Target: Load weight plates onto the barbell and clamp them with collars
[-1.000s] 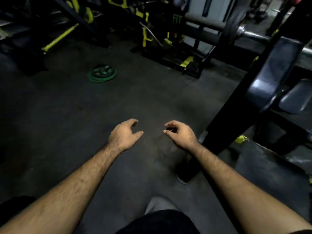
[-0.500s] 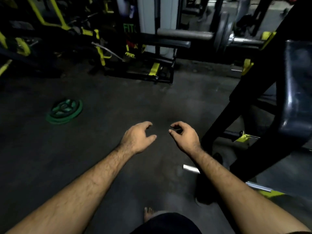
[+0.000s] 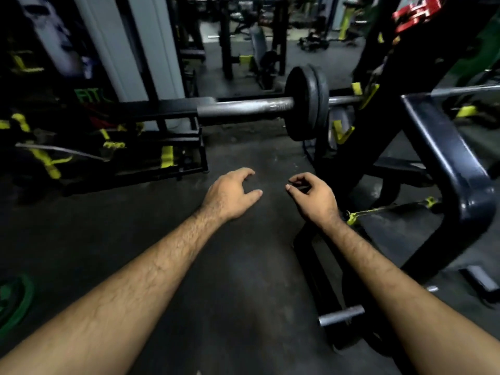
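Observation:
The barbell point(image 3: 243, 108) lies across a rack ahead of me, its bare steel sleeve pointing left. Two black weight plates point(image 3: 305, 102) sit on it near the rack upright. I see no collar on the sleeve. My left hand point(image 3: 230, 194) hangs below the sleeve, empty, with its fingers loosely curled and apart. My right hand point(image 3: 313, 197) is beside it with thumb and forefinger nearly pinched. A small dark shape shows between them, and I cannot tell whether it is a held thing or the floor. A green weight plate point(image 3: 13, 301) lies flat on the floor at the far left.
The black rack frame point(image 3: 443, 163) with its padded rail fills the right side. A short steel peg point(image 3: 341, 315) sticks out low by my right forearm. A black and yellow machine point(image 3: 113, 158) stands at the left. Dark rubber floor point(image 3: 216, 266) lies under my arms.
The view has swung up and to the right, so the barbell and its plates are now close ahead. The green plate has slid to the lower left edge. Both hands keep their pose.

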